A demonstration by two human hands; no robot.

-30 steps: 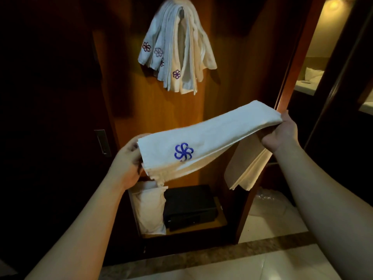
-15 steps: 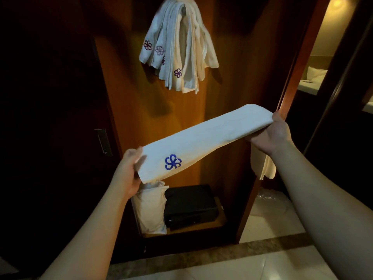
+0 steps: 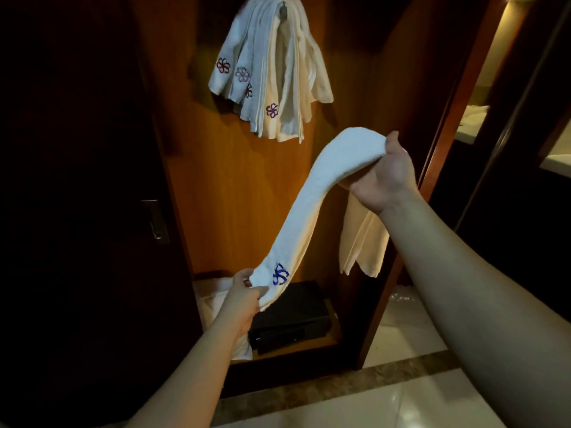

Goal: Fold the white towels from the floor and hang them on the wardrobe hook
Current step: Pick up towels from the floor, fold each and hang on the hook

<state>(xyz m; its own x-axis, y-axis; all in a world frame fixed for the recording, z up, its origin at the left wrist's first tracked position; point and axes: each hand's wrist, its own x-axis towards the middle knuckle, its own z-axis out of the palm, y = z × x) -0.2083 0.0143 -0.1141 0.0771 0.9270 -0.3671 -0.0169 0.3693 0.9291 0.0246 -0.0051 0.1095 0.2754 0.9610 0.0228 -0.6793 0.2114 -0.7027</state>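
A folded white towel (image 3: pixel 312 208) with a blue flower emblem stretches diagonally in front of the open wardrobe. My right hand (image 3: pixel 383 177) grips its upper end, and a loose part hangs below that hand. My left hand (image 3: pixel 244 296) pinches the lower end beside the emblem. Several folded white towels (image 3: pixel 272 72) with purple emblems hang from the hook (image 3: pixel 282 10) on the wardrobe's back panel, above the held towel.
A black safe (image 3: pixel 290 319) sits on the wardrobe's bottom shelf with a white bag (image 3: pixel 216 301) to its left. A dark door with a metal handle (image 3: pixel 156 220) stands on the left. Glossy floor tiles (image 3: pixel 401 400) lie below, and a lit room opens at the right.
The towel has swung from nearly level to steeply slanted. My left hand dropped down with the emblem end, and my right hand rose slightly and turned palm up.
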